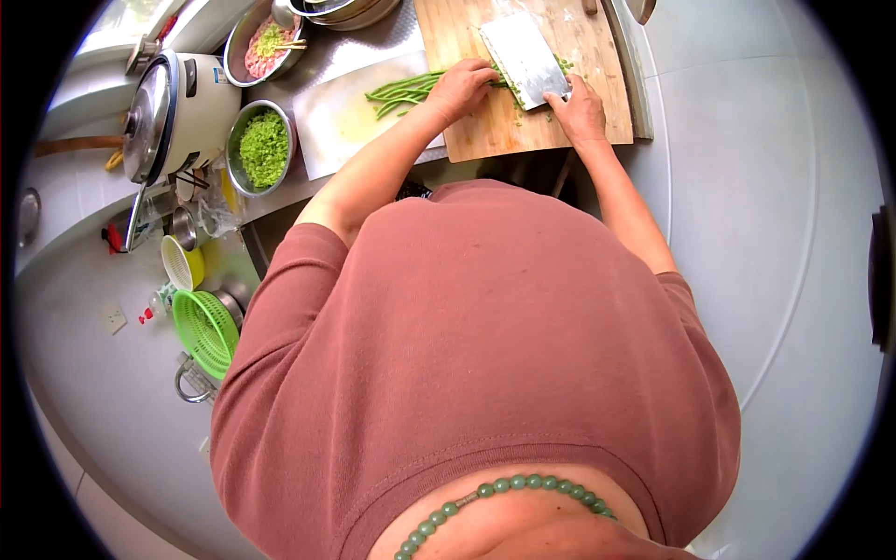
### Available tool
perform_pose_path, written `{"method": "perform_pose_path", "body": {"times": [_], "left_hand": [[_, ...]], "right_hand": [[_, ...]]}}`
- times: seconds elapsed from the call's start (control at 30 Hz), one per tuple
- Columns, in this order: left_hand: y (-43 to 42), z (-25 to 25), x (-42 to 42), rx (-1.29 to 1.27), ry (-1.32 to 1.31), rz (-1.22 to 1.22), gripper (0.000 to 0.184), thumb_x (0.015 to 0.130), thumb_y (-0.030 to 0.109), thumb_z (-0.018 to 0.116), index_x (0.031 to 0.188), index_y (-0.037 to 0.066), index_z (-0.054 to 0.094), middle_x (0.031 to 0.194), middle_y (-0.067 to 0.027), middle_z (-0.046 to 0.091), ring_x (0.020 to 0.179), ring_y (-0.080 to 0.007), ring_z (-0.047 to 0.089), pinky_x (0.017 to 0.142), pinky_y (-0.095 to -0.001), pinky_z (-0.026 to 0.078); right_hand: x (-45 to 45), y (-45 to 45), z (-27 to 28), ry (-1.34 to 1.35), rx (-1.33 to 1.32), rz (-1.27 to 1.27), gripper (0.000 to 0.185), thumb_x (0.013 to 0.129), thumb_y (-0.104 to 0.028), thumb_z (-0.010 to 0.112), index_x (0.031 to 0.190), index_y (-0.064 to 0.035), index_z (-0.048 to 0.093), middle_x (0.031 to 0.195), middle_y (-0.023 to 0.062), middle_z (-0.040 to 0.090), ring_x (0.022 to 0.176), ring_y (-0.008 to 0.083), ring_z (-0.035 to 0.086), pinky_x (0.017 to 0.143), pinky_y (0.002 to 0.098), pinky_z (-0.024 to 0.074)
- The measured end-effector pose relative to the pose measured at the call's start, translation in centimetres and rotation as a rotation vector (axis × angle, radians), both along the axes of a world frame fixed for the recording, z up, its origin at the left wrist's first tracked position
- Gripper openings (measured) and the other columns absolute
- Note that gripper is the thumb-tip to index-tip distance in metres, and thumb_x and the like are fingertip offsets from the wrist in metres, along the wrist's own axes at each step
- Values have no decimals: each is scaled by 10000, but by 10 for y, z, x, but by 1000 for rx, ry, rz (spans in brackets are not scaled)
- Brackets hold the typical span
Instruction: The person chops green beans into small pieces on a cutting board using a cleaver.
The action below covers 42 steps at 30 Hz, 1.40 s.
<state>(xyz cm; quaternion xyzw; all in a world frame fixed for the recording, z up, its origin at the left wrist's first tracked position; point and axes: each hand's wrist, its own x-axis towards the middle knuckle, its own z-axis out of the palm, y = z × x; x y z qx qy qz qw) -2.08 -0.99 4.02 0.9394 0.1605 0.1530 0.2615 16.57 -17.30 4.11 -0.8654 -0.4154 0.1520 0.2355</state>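
Observation:
My left hand [464, 89] is closed over a bunch of long green beans [403, 91], whose far ends stretch left over a white board. In my right hand [580, 112] I grip a cleaver [525, 60], its broad blade lying over the wooden cutting board [485, 133]. The blade's left edge is right beside my left fingertips. Small chopped green bits lie around the blade on both sides. The cleaver's handle is mostly hidden by my right fingers.
Left of the wooden board lies a white cutting board [327, 131]. Beyond it stand a metal bowl of chopped greens [263, 147], a bowl of minced meat with greens [271, 49] and a lidded cooker [201, 107]. A green basket [207, 334] sits at lower left.

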Motion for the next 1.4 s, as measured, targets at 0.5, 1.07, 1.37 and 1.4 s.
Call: {"method": "perform_pose_path", "body": {"times": [0.5, 1.07, 1.37, 1.4], "left_hand": [[6, -14, 9, -51, -44, 90, 134, 769, 96, 662, 903, 86, 657, 1041, -70, 638, 1032, -301, 569, 888, -387, 491], [13, -19, 13, -304, -266, 310, 133, 794, 25, 648, 924, 41, 672, 980, -110, 653, 885, -268, 657, 773, -339, 531], [12, -19, 11, -67, -137, 172, 133, 792, 115, 666, 909, 54, 670, 950, -107, 662, 976, -323, 581, 856, -407, 472], [12, -17, 10, -60, -179, 157, 136, 783, 113, 676, 907, 58, 665, 964, -102, 659, 985, -318, 579, 860, -400, 473]], "right_hand": [[-6, 10, 20, 26, -135, -6, 562, 732, -309, 759, 1177, -21, 575, 1061, 207, 650, 1004, 366, 619, 856, 439, 503], [-41, 20, 48, 77, 120, 210, 379, 747, -89, 591, 1109, -11, 510, 927, 269, 619, 901, 435, 599, 810, 486, 483], [-44, 25, 54, 144, 48, 201, 412, 793, -166, 651, 1148, -21, 499, 906, 265, 626, 902, 446, 600, 809, 494, 483], [-44, 26, 54, 159, 44, 193, 420, 793, -174, 655, 1154, -23, 502, 919, 266, 628, 911, 445, 601, 813, 491, 483]]}}
